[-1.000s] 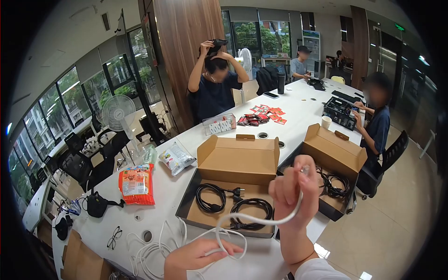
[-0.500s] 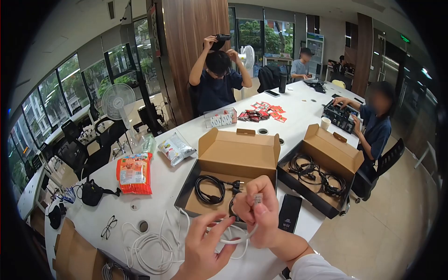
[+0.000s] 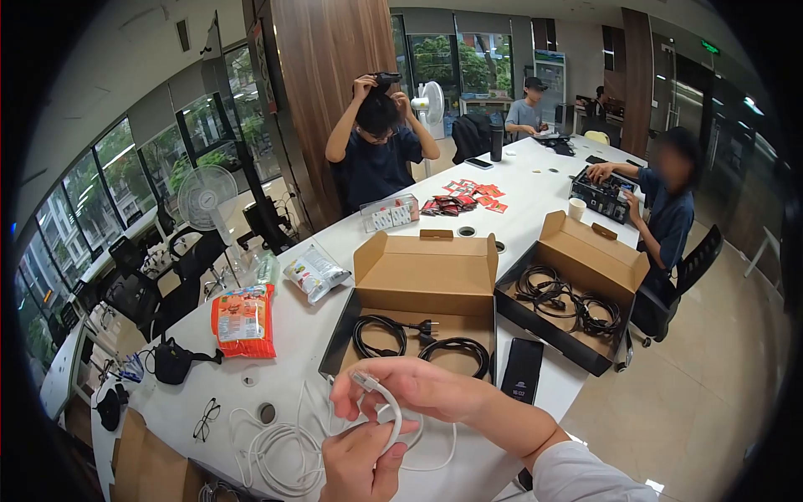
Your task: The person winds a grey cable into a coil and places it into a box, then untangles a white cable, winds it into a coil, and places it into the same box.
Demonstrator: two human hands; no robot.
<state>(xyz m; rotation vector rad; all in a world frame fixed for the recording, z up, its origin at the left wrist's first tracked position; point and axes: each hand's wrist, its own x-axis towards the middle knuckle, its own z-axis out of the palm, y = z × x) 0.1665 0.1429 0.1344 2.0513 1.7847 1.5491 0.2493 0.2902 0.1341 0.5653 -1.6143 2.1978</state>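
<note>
- The right hand (image 3: 422, 390) has dropped from its raised spot, down close by the left hand (image 3: 355, 462).
- The white cable (image 3: 397, 418)'s plug (image 3: 365, 381), upright earlier, now tips leftward.

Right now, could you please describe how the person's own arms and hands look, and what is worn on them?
The left hand and right hand are bare, with no glove, ring or watch visible. A plain white sleeve covers the right arm above the bare forearm; no left sleeve shows.
</note>
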